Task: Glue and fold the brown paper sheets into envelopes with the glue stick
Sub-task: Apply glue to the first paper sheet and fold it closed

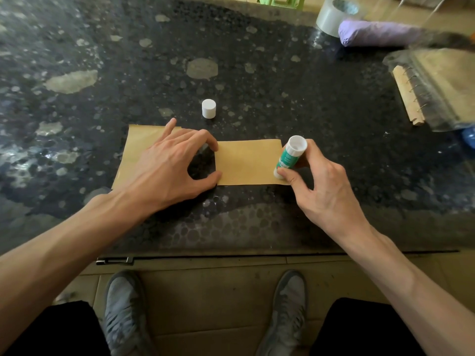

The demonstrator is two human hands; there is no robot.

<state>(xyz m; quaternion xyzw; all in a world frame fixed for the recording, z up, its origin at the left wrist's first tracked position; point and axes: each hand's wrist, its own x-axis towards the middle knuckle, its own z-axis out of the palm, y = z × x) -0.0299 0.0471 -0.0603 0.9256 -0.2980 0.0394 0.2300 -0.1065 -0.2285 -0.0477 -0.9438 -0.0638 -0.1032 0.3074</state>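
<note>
Speckled tabletop, brown paper beneath left grip, glue stick in right grip

A dark, speckled stone surface fills most of the view, worn to pale grey-tan patches and glinting with daylight at its left. Beyond its far edge stands something of green plastic. Below the near edge lies a tan floor.

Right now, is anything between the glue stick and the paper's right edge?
Nothing visible: the glue stick, in the right hand, is at that edge of the brown paper; left hand and cap lie farther left.
</note>
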